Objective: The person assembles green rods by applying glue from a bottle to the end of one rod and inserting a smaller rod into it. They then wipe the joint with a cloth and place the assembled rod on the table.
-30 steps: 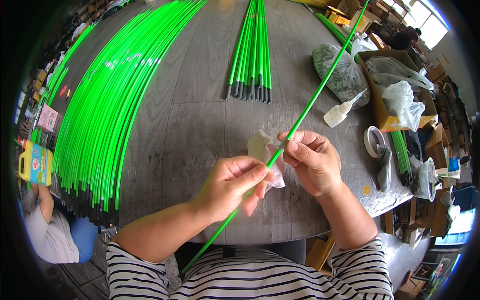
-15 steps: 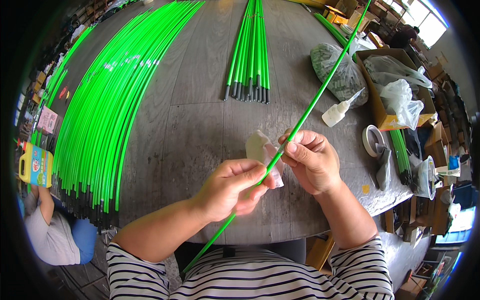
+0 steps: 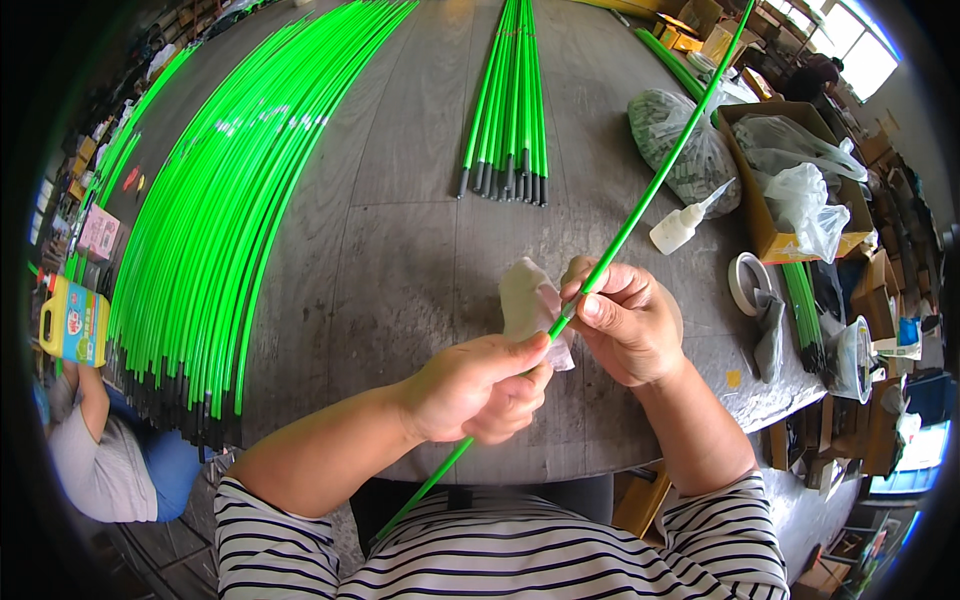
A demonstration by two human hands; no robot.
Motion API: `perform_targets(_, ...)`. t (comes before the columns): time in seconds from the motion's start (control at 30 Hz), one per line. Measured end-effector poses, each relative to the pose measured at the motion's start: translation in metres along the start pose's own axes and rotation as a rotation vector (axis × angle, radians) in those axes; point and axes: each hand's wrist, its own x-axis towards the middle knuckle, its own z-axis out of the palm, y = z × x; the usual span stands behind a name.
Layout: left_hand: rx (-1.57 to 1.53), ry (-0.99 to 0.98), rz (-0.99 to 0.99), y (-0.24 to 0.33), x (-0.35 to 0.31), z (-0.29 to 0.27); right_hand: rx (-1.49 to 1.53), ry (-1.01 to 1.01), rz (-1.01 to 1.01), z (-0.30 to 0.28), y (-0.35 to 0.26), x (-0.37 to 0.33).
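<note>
A wide grey wood-patterned table point(image 3: 390, 260) carries a dense fan of thin bright green rods point(image 3: 220, 200) at left and a brown cardboard box point(image 3: 765, 215) at right. Above it, one long, slim, bright green rod point(image 3: 650, 195) slants from lower left to upper right, with the left hand point(image 3: 480, 390) closed around its lower part and the right hand point(image 3: 630, 315), higher, pinching it by thumb and fingertips. Behind the hands lies a crumpled pale cloth point(image 3: 522, 292), and between them, nearer to the right fingertips, the rod shows a short silvery band point(image 3: 567, 311).
</note>
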Motion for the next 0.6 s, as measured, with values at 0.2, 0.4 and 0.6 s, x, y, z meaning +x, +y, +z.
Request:
perform_targets(0.2,0.166,0.242,0.109,-0.005,0.001,0.009,-0.058,0.045,-0.030,0.004,0.000,-0.001)
perform_targets(0.4,0.738,0.572,0.460,-0.021,0.010,0.011,-0.106,0.109,0.046,0.010,0.000,-0.002)
perform_targets(0.6,0.174,0.294,0.187,-0.005,0.001,0.013,-0.124,0.185,-0.017,0.020,-0.001,-0.005)
